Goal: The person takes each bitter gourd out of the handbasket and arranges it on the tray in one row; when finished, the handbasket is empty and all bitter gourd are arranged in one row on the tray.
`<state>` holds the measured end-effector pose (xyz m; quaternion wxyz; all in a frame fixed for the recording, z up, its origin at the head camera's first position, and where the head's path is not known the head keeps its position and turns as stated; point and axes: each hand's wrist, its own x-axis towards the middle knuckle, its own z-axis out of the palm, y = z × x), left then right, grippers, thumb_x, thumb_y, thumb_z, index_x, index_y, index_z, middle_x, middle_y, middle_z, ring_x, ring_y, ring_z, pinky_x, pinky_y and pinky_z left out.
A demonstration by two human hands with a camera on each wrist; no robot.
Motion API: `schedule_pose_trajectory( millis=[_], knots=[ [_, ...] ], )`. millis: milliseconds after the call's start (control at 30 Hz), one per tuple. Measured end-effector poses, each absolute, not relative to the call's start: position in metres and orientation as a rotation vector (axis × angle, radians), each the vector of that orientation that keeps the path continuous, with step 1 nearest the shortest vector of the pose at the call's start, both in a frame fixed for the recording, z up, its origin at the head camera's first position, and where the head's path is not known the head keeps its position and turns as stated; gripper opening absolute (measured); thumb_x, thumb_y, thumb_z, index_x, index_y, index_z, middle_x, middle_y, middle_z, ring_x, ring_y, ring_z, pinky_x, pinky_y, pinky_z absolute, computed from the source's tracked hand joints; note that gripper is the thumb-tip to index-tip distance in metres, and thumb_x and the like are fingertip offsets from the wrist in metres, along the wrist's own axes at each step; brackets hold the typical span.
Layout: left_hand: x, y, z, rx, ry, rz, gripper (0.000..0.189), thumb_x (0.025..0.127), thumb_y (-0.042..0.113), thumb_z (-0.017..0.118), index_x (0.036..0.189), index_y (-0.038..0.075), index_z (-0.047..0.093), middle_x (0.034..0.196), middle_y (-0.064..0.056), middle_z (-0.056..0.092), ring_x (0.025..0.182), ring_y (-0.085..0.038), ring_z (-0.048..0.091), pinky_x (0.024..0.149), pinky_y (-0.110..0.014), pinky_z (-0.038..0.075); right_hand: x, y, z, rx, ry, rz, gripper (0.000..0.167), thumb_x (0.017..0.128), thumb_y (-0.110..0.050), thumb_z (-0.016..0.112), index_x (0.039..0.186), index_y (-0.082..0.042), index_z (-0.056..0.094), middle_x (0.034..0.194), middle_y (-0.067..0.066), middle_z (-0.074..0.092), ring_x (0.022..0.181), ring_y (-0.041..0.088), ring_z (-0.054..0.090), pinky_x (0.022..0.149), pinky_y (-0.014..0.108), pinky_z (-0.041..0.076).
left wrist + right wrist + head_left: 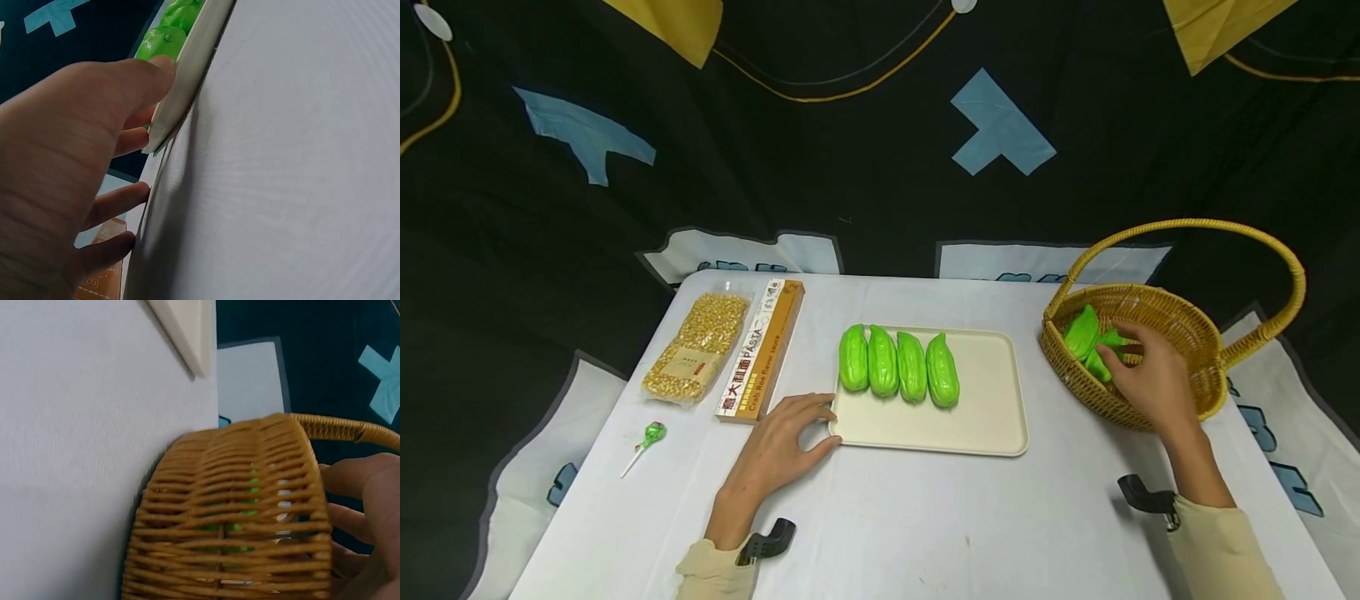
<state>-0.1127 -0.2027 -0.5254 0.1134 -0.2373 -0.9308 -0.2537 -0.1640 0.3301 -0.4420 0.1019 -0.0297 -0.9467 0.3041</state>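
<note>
Several bright green toy bitter melons lie side by side, lengthwise, on the left half of a cream rectangular tray. At the tray's left edge is my left hand, its thumb and some fingertips touching the rim, fingers spread and relaxed. The left wrist view shows that thumb against the rim. My right hand reaches into a wicker basket, fingers bent around more green bitter melons. Whether it grips one is unclear; in the right wrist view the basket wall hides the fingertips.
To the left lie a clear bag of yellow kernels, a pasta box and a green lollipop. The basket's tall handle arches above its opening. A dark patterned cloth hangs behind the white table.
</note>
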Motion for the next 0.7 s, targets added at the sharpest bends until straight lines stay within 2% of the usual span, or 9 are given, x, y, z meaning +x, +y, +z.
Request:
schedule_pose_trajectory(
  millis=[233,400,567,700],
  knots=[
    [-0.113,-0.204,-0.527,-0.711,-2.714,-0.751,0.032,0.090,0.037,0.088,0.115,0.020,0.078,0.144,-0.002,0.070,0.132,-0.027,0.064,0.115,-0.048,0.053,-0.172,0.342,-0.446,-0.197,-2.895,0.857,0.070,0.107,-0.036,0.066,0.157,0.007,0.044,0.149,0.041,0.050,0.135,0.062,0.047,0.104,0.080,0.044],
    [-0.113,-0.204,-0.527,-0.710,-2.712,-0.757,0.032,0.090,0.038,0.088,0.115,0.020,0.078,0.144,-0.001,0.070,0.132,-0.027,0.064,0.114,-0.047,0.053,-0.178,0.346,-0.447,-0.257,-2.943,0.851,0.074,0.107,-0.038,0.063,0.159,0.009,0.039,0.151,0.042,0.046,0.134,0.062,0.046,0.104,0.079,0.045],
    [-0.113,-0.204,-0.527,-0.705,-2.719,-0.761,0.032,0.090,0.037,0.088,0.114,0.020,0.078,0.144,-0.001,0.070,0.132,-0.027,0.064,0.114,-0.048,0.053,-0.183,0.349,-0.449,-0.307,-3.008,0.845,0.081,0.107,-0.043,0.062,0.161,0.010,0.033,0.156,0.043,0.040,0.141,0.065,0.038,0.110,0.082,0.038],
    [-0.113,-0.204,-0.527,-0.706,-2.716,-0.767,0.031,0.090,0.036,0.089,0.115,0.019,0.078,0.144,-0.002,0.070,0.133,-0.027,0.064,0.115,-0.047,0.053,-0.188,0.352,-0.452,-0.288,-3.040,0.839,0.086,0.106,-0.045,0.065,0.160,0.014,0.031,0.155,0.045,0.037,0.141,0.066,0.036,0.111,0.082,0.037]
  ],
)
